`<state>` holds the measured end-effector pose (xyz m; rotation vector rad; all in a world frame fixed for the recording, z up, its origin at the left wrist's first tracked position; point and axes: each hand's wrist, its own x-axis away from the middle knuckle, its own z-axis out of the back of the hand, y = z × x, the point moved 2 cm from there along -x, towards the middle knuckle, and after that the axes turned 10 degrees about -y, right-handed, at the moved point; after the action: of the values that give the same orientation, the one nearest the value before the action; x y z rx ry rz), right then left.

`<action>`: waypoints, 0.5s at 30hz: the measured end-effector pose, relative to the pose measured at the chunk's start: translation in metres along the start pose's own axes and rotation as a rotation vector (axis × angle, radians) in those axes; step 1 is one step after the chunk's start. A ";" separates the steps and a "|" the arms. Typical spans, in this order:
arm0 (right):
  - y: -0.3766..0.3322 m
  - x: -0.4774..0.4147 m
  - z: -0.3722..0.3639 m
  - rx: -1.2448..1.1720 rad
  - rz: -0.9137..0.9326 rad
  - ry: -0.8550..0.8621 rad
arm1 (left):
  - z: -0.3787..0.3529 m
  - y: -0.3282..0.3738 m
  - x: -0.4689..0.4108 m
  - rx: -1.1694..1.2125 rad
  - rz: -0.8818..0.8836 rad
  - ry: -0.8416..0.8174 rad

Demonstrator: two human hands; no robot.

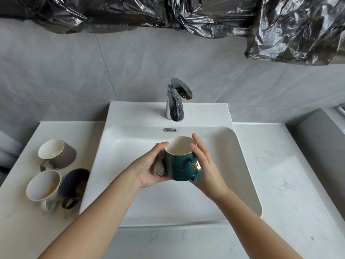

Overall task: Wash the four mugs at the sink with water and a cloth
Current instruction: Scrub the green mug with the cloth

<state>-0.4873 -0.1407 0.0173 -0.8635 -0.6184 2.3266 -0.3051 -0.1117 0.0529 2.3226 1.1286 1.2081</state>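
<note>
Centre frame, over the sink, the green mug is resting between the hands, the left hand pressing a grey cloth against its left side, the right hand curling round its handle side.

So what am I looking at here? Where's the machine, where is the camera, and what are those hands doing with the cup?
There is no machine here: a person wears one camera on the head, and it looks down at their own bare arms. The left hand presses a grey cloth against the side of a green mug. The right hand holds that mug on its handle side, above the white sink. No water can be seen running from the tap. On the counter, left of the sink, sit a brown mug, a white mug and a dark mug. Black plastic hangs above.
</note>
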 end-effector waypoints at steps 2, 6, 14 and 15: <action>0.007 0.003 0.002 -0.049 -0.078 -0.075 | 0.010 0.003 -0.001 -0.022 -0.052 0.010; 0.009 0.008 0.010 -0.804 -0.702 -0.146 | 0.028 0.013 0.002 -0.208 -0.186 -0.002; -0.006 -0.004 -0.010 -1.399 -0.829 -0.352 | 0.032 -0.009 -0.002 -0.427 -0.294 -0.040; -0.006 -0.002 -0.013 -1.400 -0.838 -0.324 | 0.031 -0.010 -0.001 -0.438 -0.300 -0.019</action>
<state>-0.4746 -0.1350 0.0124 -0.4959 -2.3012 1.0226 -0.2859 -0.1026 0.0275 1.7676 1.0352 1.1753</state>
